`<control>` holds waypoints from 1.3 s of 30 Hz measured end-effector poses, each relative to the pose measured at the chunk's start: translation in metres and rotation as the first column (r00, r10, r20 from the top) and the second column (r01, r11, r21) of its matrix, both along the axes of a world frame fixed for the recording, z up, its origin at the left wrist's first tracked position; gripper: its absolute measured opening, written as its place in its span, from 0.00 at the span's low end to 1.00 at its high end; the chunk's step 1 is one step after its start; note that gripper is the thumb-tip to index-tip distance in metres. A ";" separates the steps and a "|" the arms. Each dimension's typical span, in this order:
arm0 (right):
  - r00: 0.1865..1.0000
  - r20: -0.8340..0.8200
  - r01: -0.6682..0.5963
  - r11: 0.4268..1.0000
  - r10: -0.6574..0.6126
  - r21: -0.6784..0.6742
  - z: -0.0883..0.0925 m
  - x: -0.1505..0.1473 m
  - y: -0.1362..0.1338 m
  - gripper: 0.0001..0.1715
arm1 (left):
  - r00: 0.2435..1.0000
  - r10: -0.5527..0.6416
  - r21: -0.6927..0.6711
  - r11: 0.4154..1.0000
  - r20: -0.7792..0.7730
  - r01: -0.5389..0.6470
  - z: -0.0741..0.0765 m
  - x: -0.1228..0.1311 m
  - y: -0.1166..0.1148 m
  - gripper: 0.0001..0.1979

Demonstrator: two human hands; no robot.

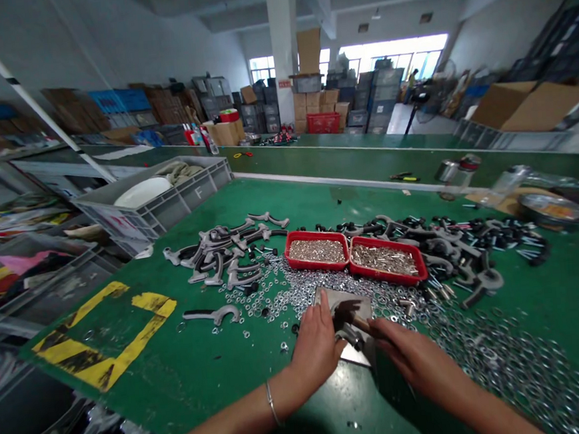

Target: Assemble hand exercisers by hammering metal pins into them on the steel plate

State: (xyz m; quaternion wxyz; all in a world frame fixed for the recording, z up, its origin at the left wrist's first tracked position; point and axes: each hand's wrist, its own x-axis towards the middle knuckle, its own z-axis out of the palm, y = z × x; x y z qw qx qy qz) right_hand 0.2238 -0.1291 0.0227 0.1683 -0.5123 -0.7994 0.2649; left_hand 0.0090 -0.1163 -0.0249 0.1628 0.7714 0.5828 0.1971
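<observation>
My right hand (409, 349) is closed around the wooden handle of a hammer (362, 323), whose dark head is over a square metal plate (328, 297). On the plate's left side, my left hand (315, 342) grips a grey metal piece (350, 336) beneath the hammer head. Fingers and hammer hide much of that piece. Just beyond the plate stand two red trays, one with small shiny parts (317, 250) and one with small metal pins (384, 260). Loose rings and nuts (511, 360) are scattered around the plate and to the right.
Grey curved handle parts (216, 249) are heaped left of the trays, with more (447, 251) and black-headed screws (508, 230) to the right. Yellow tape (145, 328) marks the table's left side. A grey crate (188, 198) stands at the back left. Jars (459, 175) sit back right.
</observation>
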 end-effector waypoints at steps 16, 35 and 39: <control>0.929 0.242 0.237 0.952 -0.280 0.192 -0.053 0.059 -0.001 0.19 | 0.927 -0.372 0.032 0.927 -0.053 0.374 -0.008 -0.102 -0.076 0.35; 0.603 -0.619 0.330 0.864 -0.503 -0.380 0.004 0.004 0.023 0.20 | 0.971 -0.210 -0.025 0.976 0.115 0.215 0.010 -0.038 0.014 0.29; 0.626 -0.615 0.388 0.876 -0.479 -0.287 -0.019 -0.039 0.041 0.21 | 0.979 -0.135 -0.095 0.984 0.152 0.150 0.000 -0.033 0.016 0.23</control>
